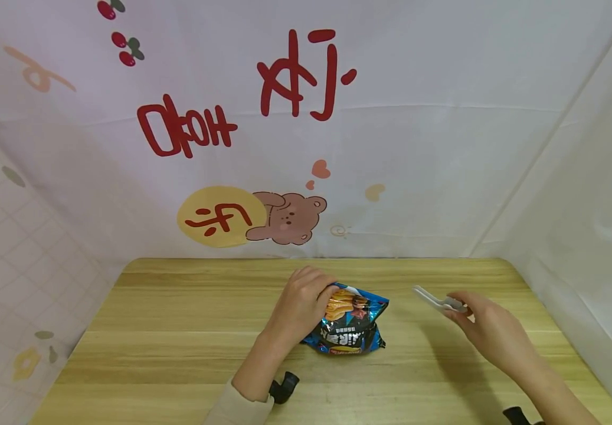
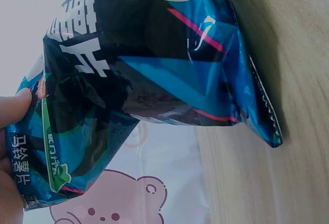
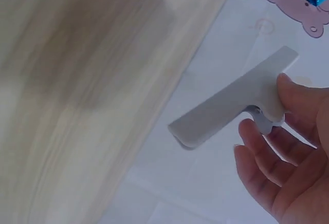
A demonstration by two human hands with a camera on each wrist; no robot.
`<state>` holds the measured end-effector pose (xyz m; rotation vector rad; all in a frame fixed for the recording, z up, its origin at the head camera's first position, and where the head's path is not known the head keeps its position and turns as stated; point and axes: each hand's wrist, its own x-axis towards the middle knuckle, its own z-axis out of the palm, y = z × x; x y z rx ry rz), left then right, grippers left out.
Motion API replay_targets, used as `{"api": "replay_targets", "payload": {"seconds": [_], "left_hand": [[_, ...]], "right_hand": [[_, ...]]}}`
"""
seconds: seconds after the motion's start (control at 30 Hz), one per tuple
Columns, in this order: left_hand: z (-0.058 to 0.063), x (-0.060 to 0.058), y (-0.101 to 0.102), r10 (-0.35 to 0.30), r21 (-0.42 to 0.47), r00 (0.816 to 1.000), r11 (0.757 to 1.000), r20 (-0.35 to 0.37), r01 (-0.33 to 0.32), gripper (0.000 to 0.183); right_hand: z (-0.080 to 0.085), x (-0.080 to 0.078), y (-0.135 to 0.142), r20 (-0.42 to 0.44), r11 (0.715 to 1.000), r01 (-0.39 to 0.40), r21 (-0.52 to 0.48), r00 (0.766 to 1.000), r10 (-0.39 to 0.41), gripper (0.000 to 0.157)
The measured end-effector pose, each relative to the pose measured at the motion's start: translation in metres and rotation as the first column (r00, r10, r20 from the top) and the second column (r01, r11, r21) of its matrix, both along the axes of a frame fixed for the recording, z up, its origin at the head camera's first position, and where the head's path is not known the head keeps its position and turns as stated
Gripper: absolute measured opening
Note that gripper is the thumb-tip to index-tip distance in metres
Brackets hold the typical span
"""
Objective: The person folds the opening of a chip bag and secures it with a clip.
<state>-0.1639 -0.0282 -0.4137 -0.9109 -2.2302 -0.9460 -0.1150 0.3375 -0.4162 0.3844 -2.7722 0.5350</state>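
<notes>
A blue and black bag of potato chips [image 1: 349,321] stands on the table, tilted, its printed front toward me. My left hand [image 1: 301,301] grips the bag's upper edge from the left, with the thumb over the front. In the left wrist view the thumb [image 2: 18,108] presses on the folded-over end of the bag [image 2: 149,80]. Right of the bag, my right hand [image 1: 497,333] holds a pale grey bag clip [image 1: 435,300] above the table. Thumb and fingers pinch the clip's handles in the right wrist view, where its long flat bar [image 3: 231,98] points away from the hand.
The wooden table [image 1: 178,330] ends at a white cloth backdrop [image 1: 417,136] printed with a bear [image 1: 292,218] and red characters. Cloth walls [image 1: 592,195] also close off both sides. Black wrist mounts [image 1: 284,388] show below the hands.
</notes>
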Motion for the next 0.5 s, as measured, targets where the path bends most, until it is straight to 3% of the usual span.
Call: {"api": "replay_targets", "payload": {"seconds": [0.3, 0.5], "left_hand": [[0.000, 0.000, 0.000, 0.005, -0.006, 1.000, 1.000, 0.014, -0.005, 0.006], [0.001, 0.000, 0.000, 0.009, -0.011, 1.000, 1.000, 0.011, -0.009, 0.006]], "right_hand": [[0.002, -0.006, -0.017, -0.208, 0.996, -0.062, -0.071, 0.977, 0.046, 0.035], [0.006, -0.008, -0.030, -0.238, 0.988, -0.077, -0.132, 0.970, 0.044, 0.035]]}}
